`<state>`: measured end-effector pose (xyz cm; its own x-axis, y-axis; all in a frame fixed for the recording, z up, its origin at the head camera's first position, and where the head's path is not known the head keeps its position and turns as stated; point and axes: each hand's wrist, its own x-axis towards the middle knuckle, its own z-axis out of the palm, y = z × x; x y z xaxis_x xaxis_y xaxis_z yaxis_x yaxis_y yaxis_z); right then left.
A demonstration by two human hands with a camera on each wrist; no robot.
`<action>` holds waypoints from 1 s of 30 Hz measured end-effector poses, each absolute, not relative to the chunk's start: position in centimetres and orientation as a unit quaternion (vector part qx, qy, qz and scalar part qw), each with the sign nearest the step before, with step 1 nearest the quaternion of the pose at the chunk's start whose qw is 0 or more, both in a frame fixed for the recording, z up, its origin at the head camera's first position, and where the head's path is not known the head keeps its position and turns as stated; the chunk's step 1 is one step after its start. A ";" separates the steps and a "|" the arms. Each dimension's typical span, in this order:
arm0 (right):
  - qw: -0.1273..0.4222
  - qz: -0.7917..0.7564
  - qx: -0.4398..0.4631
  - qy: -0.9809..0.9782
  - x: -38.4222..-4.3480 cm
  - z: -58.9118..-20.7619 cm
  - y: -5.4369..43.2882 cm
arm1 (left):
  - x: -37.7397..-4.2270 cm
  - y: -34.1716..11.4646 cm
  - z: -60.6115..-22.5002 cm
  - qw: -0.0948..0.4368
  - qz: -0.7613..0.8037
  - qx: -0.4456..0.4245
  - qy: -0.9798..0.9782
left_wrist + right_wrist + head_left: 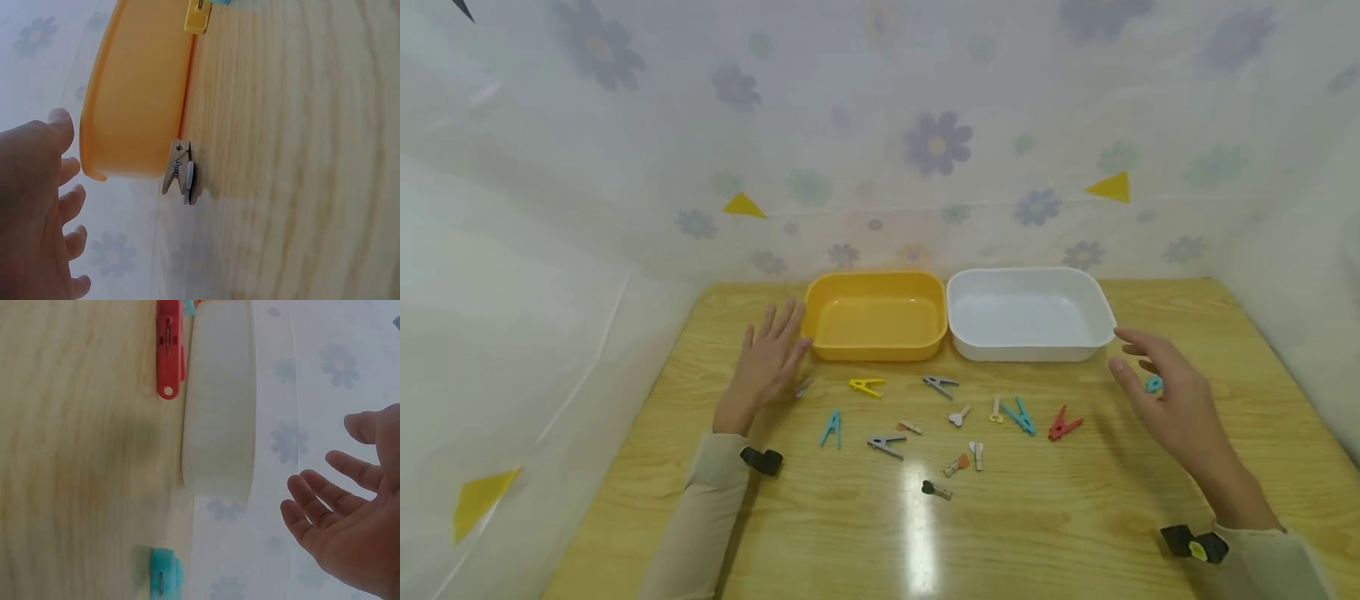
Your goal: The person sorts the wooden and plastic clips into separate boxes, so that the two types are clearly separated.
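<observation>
My left hand (767, 360), fingers spread and fairly straight, is at the left end of a yellow plastic basin (876, 323); whether it touches the rim I cannot tell. Below that hand lies a small wooden clothespin (178, 169), beside the basin in the left wrist view. At the right end of a white plastic basin (1028, 312) is my right hand (1176, 404), its fingers loosely bent and holding nothing. A teal clothespin (164, 575) lies under the right hand, partly hidden by it in the head view. A red clothespin (1064, 423) lies further left.
Several more clothespins are scattered before the basins: yellow (866, 387), grey (886, 445), blue (831, 429) and small wooden ones with decorations, such as a dark-topped one (936, 490). A flower-patterned sheet (880, 167) hangs behind the wooden table (820, 533).
</observation>
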<state>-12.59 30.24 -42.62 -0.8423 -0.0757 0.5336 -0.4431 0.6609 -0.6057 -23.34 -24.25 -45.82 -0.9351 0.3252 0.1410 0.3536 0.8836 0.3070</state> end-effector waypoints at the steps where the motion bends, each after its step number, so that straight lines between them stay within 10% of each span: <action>1: 0.233 0.391 0.150 -0.878 -12.5 -42.9 30.1 | -23.4 -24.2 -45.9 0.046 -0.165 -0.177 -0.969; 30: 0.092 0.442 0.167 -0.877 -9.6 -45.9 28.1 | -22.9 -23.5 -45.7 0.036 -0.150 -0.185 -0.970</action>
<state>-9.64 28.12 -45.86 -0.9273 -0.2114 0.3090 -0.3741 0.5543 -0.7435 -22.88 -23.55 -45.69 -0.9289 0.3485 0.1254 0.3701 0.8863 0.2785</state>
